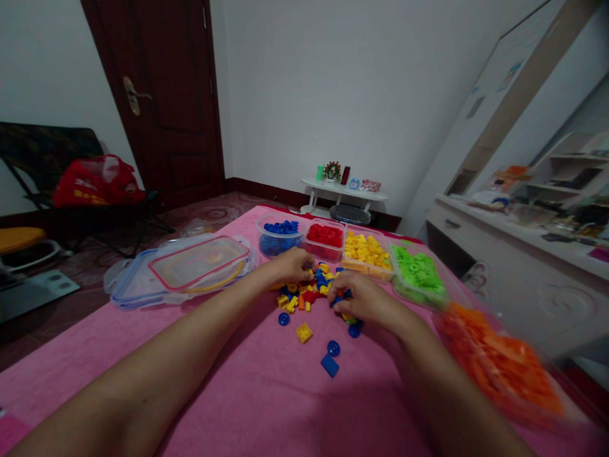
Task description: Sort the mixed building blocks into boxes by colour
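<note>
A mixed pile of small toy building bricks [310, 296], yellow, blue, red and orange, lies on the pink cloth. My left hand [291, 265] reaches into its far side, fingers curled down in a closed grip; what they hold is hidden. At the pile's right edge, my right hand [358, 294] bends its fingers and thumb around blue pieces, and I cannot make out which it grips. Nearer to me lie a yellow brick [304, 333], a blue wheel-like disc [333, 348] and a flat blue piece [330, 365].
Sorted bricks fill clear tubs behind and right of the pile: a blue tub [261, 240], a red tub [328, 255], a yellow tub [366, 269], a green tub [413, 296] and an orange tub [514, 406]. Stacked lids [197, 263] lie left. A white cabinet [518, 279] stands right.
</note>
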The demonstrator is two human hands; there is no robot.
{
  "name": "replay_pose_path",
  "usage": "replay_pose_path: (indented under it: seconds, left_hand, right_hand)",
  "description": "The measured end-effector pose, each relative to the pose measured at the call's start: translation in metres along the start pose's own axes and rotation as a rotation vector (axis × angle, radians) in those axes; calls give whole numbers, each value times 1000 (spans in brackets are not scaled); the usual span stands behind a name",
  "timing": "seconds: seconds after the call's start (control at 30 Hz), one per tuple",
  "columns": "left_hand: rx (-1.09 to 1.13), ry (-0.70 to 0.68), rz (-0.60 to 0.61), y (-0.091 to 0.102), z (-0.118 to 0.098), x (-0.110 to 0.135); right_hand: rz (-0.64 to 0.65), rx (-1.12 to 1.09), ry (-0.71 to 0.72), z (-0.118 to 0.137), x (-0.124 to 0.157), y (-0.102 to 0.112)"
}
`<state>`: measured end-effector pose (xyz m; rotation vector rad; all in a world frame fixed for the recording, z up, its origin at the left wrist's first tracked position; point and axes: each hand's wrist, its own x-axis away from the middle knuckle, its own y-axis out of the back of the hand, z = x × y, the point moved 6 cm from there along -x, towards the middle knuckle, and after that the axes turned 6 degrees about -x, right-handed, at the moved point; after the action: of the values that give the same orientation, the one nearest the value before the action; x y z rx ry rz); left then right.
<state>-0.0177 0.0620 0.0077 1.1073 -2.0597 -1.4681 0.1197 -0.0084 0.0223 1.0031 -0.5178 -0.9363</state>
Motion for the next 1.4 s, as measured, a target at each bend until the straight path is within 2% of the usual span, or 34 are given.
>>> replay_pose_path:
  seconds: [0.1, 0.17, 0.3, 0.37, 0.47, 0.6, 0.7, 0.8, 0.97, 1.03, 1.13, 1.2, 1.33, 1.4]
  left_hand:
    - [51, 31, 14, 5, 0, 0]
    - [125, 52, 24, 9, -2, 0]
    - [318, 83, 66, 14, -14, 4]
    - [412, 141, 115, 11, -20, 7]
    - [578, 243, 188, 0, -29, 10]
    - [700, 197, 205, -11, -40, 8]
    - [680, 126, 205, -18, -46, 5]
    - [617, 53, 154, -19, -50, 3]
    - [517, 17, 80, -19, -44, -1]
    - [510, 19, 36, -17, -40, -2]
    - [620, 125, -5, -14, -33, -3]
    - [756, 228, -16, -12, -32, -1]
    - [1078, 398, -47, -7, -32, 3]
    - [1189, 459, -20, -8, -32, 4]
  right_hand:
    - [-134, 118, -152, -16, 6, 25]
    - [-175, 163, -246, -22, 11, 37]
    - [-125, 140, -304, -24, 18, 48]
    - [-85, 133, -309, -23, 21, 49]
    - [-14, 145, -295, -19, 24, 46]
    - [51, 217, -277, -14, 21, 32]
    - [45, 299, -327, -11, 16, 20]
    - [41, 366, -343, -2, 14, 12]
    - [88, 271, -290, 9, 15, 9]
    - [36, 216, -277, 6, 14, 14]
    - [-134, 222, -279, 0, 12, 24]
    - [-188, 265, -286, -2, 10, 23]
    - [-56, 304, -251, 2, 6, -2]
    - [-8, 320, -243, 5, 5, -11]
